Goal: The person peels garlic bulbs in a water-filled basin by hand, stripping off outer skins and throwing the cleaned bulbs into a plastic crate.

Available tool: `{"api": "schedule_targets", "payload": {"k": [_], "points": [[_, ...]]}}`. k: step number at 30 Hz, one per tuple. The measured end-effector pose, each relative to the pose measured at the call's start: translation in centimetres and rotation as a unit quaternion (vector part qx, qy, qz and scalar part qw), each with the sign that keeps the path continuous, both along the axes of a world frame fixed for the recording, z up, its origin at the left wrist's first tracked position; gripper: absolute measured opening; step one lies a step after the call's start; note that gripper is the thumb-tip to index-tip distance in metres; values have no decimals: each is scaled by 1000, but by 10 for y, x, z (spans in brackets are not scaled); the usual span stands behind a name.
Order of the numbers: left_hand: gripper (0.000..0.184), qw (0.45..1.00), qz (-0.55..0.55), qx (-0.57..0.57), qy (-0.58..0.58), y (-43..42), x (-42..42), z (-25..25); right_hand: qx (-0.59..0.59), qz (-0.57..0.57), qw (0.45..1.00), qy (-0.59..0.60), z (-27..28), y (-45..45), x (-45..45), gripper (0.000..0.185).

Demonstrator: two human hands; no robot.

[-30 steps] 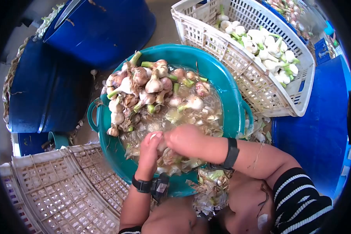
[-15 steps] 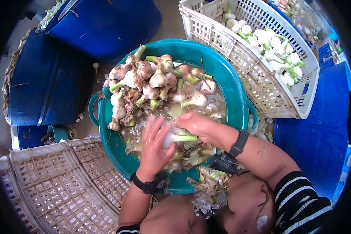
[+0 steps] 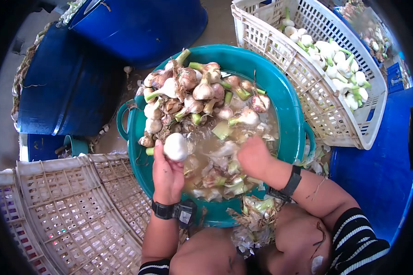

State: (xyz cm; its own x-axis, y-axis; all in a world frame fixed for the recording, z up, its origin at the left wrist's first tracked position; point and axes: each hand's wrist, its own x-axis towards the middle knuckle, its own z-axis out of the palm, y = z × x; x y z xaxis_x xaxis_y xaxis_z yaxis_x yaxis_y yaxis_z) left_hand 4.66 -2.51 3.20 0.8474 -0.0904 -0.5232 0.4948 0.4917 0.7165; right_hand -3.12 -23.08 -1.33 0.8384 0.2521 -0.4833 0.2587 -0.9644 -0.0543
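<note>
My left hand [image 3: 168,176] holds a clean white garlic bulb [image 3: 175,146] above the left side of a green tub [image 3: 287,101]. The bulb's green stem pokes out to the left, past my thumb. Over the tub's right half, my right hand [image 3: 254,158] is closed with its back toward me; its fingertips and anything in them are hidden. Unpeeled garlic bulbs [image 3: 203,90] with purplish, dirty skins are heaped at the tub's far left. Cloudy water with loose garlic skins [image 3: 215,176] lies below my hands.
A white crate [image 3: 303,75] with peeled garlic bulbs [image 3: 337,62] stands at the far right. Another crate [image 3: 73,206] is at the near left. Blue barrels [image 3: 142,32] stand behind the tub. Garlic peelings [image 3: 257,213] are piled between my knees.
My hands have moved apart. The white bulb, between both hands before, has gone left and up in my left hand. My right hand has drawn right and closed. The view has shifted slightly.
</note>
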Motion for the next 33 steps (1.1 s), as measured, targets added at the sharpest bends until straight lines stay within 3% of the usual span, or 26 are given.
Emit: {"api": "schedule_targets", "payload": {"k": [2, 4, 6, 7, 8, 9, 10, 11, 12, 15, 16, 18, 19, 20, 21, 22, 24, 25, 27, 29, 31, 33], "points": [[25, 995, -13, -92, 32, 12, 0, -7, -8, 14, 998, -63, -12, -12, -3, 13], [25, 995, -6, -71, 66, 12, 7, -9, -21, 26, 992, -124, -17, -14, -1, 11], [28, 997, -31, 3, 76, -2, 7, -8, 299, -119, 942, -96, -15, -7, 6, 10], [35, 997, -70, -12, 18, -18, 2, 3, 294, -119, 943, -96, -15, -6, 15, 10], [47, 986, -139, -58, -68, -28, -4, 19, 230, -145, 954, -126, -18, -6, 26, 13], [59, 906, -245, -291, -185, -33, -3, 23, 165, -171, 959, -153, -24, -9, 36, 17], [67, 859, -312, -157, -374, -61, -16, 91, 162, -173, 960, -146, -41, -21, 41, 17], [80, 844, -284, -112, -441, -68, -12, 93, 111, -123, 961, -222, -63, -40, 54, 16], [71, 868, -272, -37, -414, -67, -6, 88, 57, -72, 950, -298, -72, -52, 63, 15], [49, 907, -265, 187, -267, -49, 9, 29, 122, -90, 957, -248, -68, -54, 64, 19], [46, 911, -263, 239, -208, -48, 7, 11, 208, -197, 937, -200, -46, -42, 67, 29], [50, 929, -208, 268, -147, -49, -8, -27, 392, -359, 830, -169, 0, -14, 68, 36], [50, 938, -173, 267, -140, -53, -16, -37, 546, -394, 709, -210, 17, 2, 66, 43], [50, 938, -169, 268, -139, -55, -19, -30, 598, -382, 669, -220, 29, 18, 64, 39], [48, 965, -157, 177, -115, -57, -22, -16, 649, -369, 625, -229, 35, 28, 63, 36], [46, 982, -145, 85, -91, -57, -24, -8, 650, -368, 624, -229, 34, 27, 61, 36], [45, 974, -165, 128, -82, -39, -16, -13, 537, -155, 802, -213, 29, 19, 54, 27], [44, 965, -187, 168, -70, -29, -12, -15, 539, -154, 800, -212, 36, 17, 50, 27], [37, 963, -207, 160, -72, -19, -13, -12, 369, -113, 921, -43, 59, 13, 35, 20], [29, 902, -273, 261, -208, -18, -16, -17, 370, -93, 920, -92, 47, 19, 24, 24], [25, 906, -278, 253, -197, -18, -16, -19, 372, -83, 919, -99, 42, 22, 17, 24], [25, 934, -276, 208, -93, -19, -17, -15, 362, -105, 920, -104, 30, 24, 21, 25]]}}
